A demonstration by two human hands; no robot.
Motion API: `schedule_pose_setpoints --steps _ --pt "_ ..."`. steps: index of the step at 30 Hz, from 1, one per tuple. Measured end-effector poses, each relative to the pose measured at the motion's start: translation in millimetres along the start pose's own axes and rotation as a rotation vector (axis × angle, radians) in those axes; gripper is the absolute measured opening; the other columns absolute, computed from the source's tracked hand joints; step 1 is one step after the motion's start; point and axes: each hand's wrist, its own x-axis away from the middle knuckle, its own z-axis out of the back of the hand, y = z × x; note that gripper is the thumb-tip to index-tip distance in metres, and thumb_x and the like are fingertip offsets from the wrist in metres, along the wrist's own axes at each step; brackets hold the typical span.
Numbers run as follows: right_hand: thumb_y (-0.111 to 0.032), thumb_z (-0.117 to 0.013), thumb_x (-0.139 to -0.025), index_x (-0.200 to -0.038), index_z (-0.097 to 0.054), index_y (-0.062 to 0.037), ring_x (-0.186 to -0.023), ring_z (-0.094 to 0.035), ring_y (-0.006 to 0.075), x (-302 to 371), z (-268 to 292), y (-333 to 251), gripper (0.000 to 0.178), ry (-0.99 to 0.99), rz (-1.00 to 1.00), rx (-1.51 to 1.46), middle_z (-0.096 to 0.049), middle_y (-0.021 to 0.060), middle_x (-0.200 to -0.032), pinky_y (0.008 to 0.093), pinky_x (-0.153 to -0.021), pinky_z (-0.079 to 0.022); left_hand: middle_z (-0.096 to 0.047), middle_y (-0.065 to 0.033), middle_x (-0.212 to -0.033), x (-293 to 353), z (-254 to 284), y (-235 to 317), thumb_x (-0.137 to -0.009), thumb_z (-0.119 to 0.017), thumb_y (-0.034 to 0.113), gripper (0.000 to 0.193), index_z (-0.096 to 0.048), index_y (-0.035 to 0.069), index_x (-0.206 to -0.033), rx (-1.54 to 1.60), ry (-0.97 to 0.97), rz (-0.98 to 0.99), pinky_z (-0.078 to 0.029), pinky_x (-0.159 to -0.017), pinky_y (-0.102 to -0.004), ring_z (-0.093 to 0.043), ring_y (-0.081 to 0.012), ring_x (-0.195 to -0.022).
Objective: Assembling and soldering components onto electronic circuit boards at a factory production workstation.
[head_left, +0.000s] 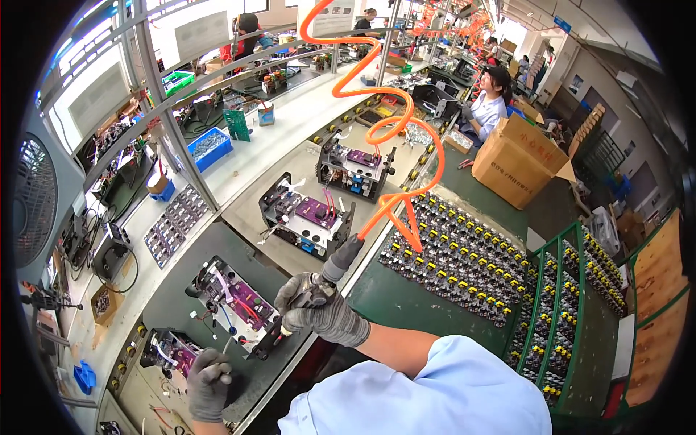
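My right hand (335, 317), in a grey knit glove, is closed around an air screwdriver (344, 259) on a coiled orange hose (428, 183). Its lower end points down at the near end of an open black chassis (230, 293) with a purple circuit board and loose wires; whether it touches is hard to see. My gloved left hand (209, 388) has its fingers curled beside a second chassis (172, 351) at the lower left. Anything between those fingers is hidden.
Two more chassis, one nearer (308, 217) and one farther (355, 167), sit along the line. Rows of small parts with yellow pieces (464, 254) cover the green bench on the right. A cardboard box (518, 163) and a seated co-worker (489, 109) are beyond. A blue bin (210, 148) stands left.
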Motion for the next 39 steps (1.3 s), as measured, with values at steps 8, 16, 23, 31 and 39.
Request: schedule_pose_setpoints --steps 8,16,23,31,39 --pt "-0.011 -0.082 -0.073 -0.102 -0.06 -0.0035 -0.072 -0.063 0.015 -10.9 -5.4 -4.4 0.038 0.148 0.136 -0.011 -0.065 0.0072 -0.09 0.0293 -0.064 -0.055 -0.067 -0.0127 -0.084 -25.2 -36.4 -26.8 -0.093 -0.068 0.017 0.03 -0.056 0.0 -0.115 -0.147 -0.107 0.08 -0.052 -0.047 -0.0253 -0.066 -0.0183 -0.062" --pt "-0.007 -0.083 -0.072 -0.107 -0.056 -0.0029 -0.076 -0.066 0.0175 -36.2 -14.0 3.1 0.044 0.099 0.171 -0.194 -0.065 0.0094 -0.095 0.0312 -0.069 -0.058 -0.065 -0.0099 -0.084 -25.1 -17.7 -50.4 -0.092 -0.07 0.018 0.024 -0.06 0.0 -0.104 -0.114 -0.054 -0.1 -0.048 -0.05 -0.0266 -0.059 -0.0141 -0.06" --pt "-0.013 -0.084 -0.073 -0.105 -0.06 -0.0043 -0.071 -0.063 0.0145 -41.0 -35.8 1.1 0.041 0.029 0.037 -0.094 -0.065 0.0067 -0.091 0.0296 -0.065 -0.055 -0.048 0.0019 -0.072 -21.8 -11.9 -49.8 -0.096 -0.056 0.032 0.024 -0.057 0.009 -0.093 0.173 -0.018 0.11 -0.031 -0.042 -0.0218 -0.042 -0.0071 -0.052" --pt "-0.002 -0.079 -0.074 -0.115 -0.06 -0.0167 -0.097 -0.064 0.0202 -52.4 -38.7 38.4 0.047 -0.148 0.056 -0.182 -0.065 0.0017 -0.107 0.0448 -0.101 -0.046 -0.054 -0.0014 -0.074 5.4 -6.3 -59.2 -0.096 -0.065 0.035 0.034 -0.058 0.002 -0.095 0.205 0.031 0.048 -0.041 -0.048 -0.0238 -0.049 -0.0089 -0.054" --pt "-0.001 -0.08 -0.075 -0.114 -0.06 -0.0174 -0.094 -0.063 0.0185 -62.6 -37.2 45.1 0.047 -0.171 0.057 -0.1 -0.065 0.0015 -0.108 0.0435 -0.099 -0.045 -0.052 0.0004 -0.073 -2.2 -3.6 -52.5 -0.099 -0.059 0.041 0.036 -0.056 0.005 -0.097 0.171 0.085 0.061 -0.036 -0.043 -0.0202 -0.046 -0.0075 -0.05"
